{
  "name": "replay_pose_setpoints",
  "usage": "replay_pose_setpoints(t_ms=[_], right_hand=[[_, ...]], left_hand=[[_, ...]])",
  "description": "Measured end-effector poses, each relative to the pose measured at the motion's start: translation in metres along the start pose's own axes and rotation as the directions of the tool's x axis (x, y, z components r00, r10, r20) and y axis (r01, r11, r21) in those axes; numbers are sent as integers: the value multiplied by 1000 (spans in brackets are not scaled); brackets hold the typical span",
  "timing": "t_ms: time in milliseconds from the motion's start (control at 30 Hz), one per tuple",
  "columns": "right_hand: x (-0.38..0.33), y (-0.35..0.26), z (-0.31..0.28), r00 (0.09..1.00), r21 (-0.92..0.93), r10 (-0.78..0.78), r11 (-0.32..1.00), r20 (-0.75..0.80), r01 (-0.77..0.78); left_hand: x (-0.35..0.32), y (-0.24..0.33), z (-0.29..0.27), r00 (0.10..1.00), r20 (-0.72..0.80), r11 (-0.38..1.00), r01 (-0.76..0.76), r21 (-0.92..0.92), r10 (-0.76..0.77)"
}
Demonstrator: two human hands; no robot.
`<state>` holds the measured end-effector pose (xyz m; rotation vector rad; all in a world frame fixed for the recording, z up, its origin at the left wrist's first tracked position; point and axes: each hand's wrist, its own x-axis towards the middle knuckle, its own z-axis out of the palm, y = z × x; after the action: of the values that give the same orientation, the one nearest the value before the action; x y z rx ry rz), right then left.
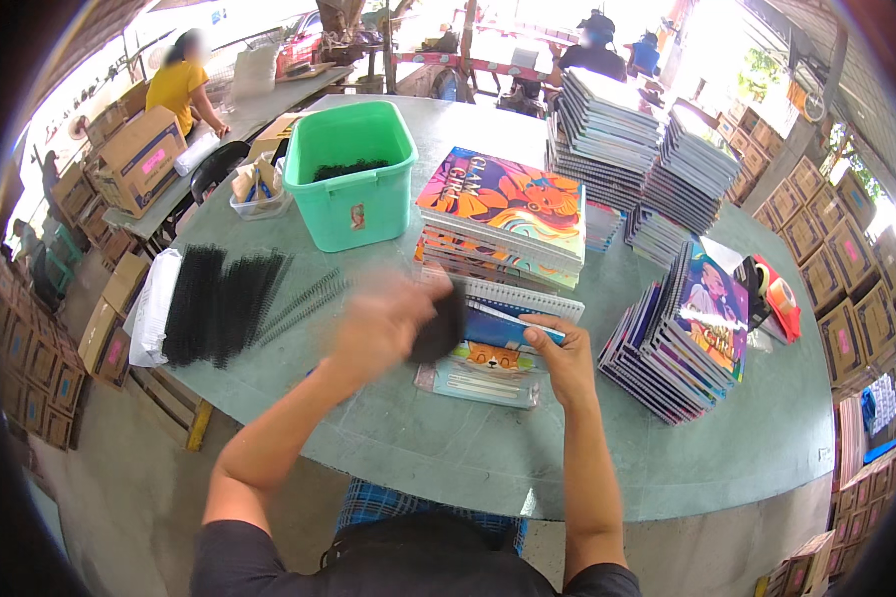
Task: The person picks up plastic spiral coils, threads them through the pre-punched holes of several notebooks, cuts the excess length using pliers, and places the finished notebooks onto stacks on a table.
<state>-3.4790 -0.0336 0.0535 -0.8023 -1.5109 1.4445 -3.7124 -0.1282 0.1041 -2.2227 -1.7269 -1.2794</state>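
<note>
While winding the blurred black plastic coil point(440, 323) held in the left hand point(383, 323), keep the spiral-bound blue notebook point(503, 333) pinned flat on the grey-green table point(448, 448) by the right hand point(565, 360).

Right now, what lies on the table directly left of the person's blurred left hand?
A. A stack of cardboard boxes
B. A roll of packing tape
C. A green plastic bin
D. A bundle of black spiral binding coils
D: a bundle of black spiral binding coils lies on the table to the left of the left hand; the green bin stands farther back.
</note>
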Motion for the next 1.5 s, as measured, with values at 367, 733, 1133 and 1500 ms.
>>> replay_pose_setpoints(t_ms=[367, 733, 1133, 1500], right_hand=[[-3, 12, 1, 999, 22, 12, 1000, -53, -11], [-4, 21, 3, 997, 139, -16, 990, -72, 26], [1, 36, 0, 972, 232, 53, 973, -230, 2], [-6, 18, -3, 995, 188, -79, 980, 64, 66]], left_hand=[[-10, 11, 20, 998, 25, 946, 61, -318, -57], [16, 29, 33, 933, -290, 935, 107, -339, -212], [26, 38, 44, 967, -224, 944, 43, -329, -122], [-4, 50, 71, 992, 12, 930, 123, -346, -126]])
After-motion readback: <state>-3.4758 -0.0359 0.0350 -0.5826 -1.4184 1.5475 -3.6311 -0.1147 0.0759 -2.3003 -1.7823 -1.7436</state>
